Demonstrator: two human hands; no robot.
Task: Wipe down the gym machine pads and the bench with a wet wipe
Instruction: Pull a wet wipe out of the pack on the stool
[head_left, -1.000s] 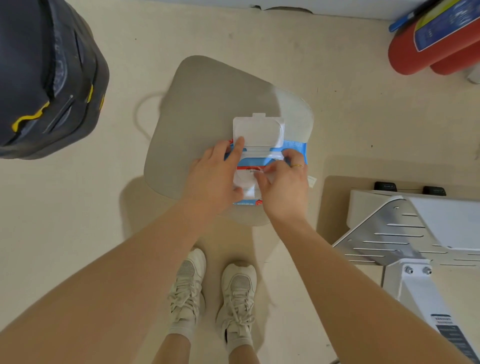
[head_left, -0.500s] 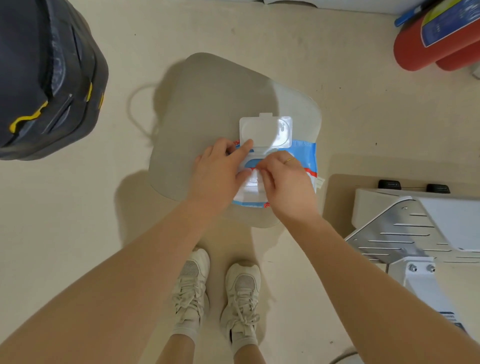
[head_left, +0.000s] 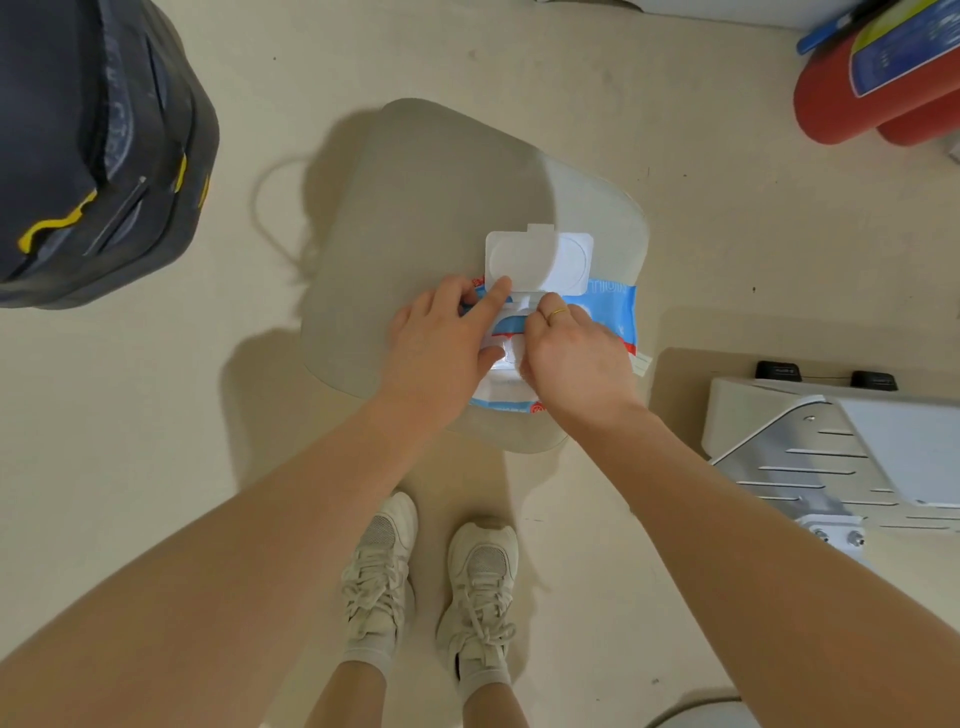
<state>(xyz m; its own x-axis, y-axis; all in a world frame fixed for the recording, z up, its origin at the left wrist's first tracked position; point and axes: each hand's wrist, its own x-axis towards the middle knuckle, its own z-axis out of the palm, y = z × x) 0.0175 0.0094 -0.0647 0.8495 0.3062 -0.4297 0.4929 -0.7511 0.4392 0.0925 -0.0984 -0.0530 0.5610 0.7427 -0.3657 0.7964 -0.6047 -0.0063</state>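
A blue-and-white wet wipe pack (head_left: 608, 312) lies on a grey padded seat (head_left: 441, 208), toward the seat's near right edge, its white flip lid (head_left: 540, 257) swung fully open and lying flat beyond the dispensing opening. Red trim shows along the pack's right and near edges. The left hand (head_left: 441, 343) presses down on the pack's left side, index finger stretched toward the lid hinge and thumb tucked against the opening. The right hand (head_left: 576, 353), a gold ring (head_left: 558, 313) on one finger, has its fingers bunched over the opening; whether they pinch a wipe cannot be told. Two pale sneakers (head_left: 431, 587) stand on the beige floor (head_left: 156, 415) below the seat's near edge. A dark bag with yellow trim (head_left: 93, 145) sits at upper left, red fire extinguishers (head_left: 872, 88) at upper right, and a white machine frame (head_left: 857, 447) at right.

Compared with half a second earlier, the hands sit in much the same grouping, the left index finger now reaching up to the lid's near edge, and the lid lies open as before.
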